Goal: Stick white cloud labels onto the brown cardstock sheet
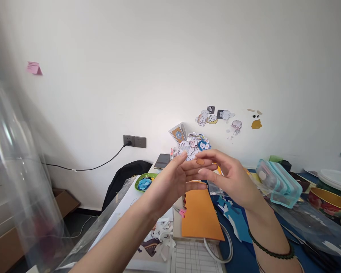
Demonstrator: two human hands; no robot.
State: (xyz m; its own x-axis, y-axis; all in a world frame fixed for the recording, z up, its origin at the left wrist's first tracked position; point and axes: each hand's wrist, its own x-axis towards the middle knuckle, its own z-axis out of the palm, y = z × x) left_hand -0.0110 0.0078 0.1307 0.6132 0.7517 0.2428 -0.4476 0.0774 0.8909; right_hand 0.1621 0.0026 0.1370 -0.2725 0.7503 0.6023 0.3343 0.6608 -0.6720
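Both hands are raised in front of me above the desk, their fingers overlapping. My left hand (170,184) reaches in from the lower left with its fingers stretched out flat towards the right. My right hand (233,182), with a dark bracelet (268,251) on its wrist, meets it from the right. Its forefinger and thumb close around a small orange piece (200,162) that rests against the left fingers. Below the hands an orange paper sheet (200,218) lies on the desk.
A clear plastic sheet (14,178) stands at the left. The desk holds a green dish of blue bits (144,182), a phone (162,160), a teal box (278,182), blue paper scraps (233,220), stacked bowls (333,189) and sticker cut-outs (194,144). A cable (96,165) runs to a wall socket (134,141).
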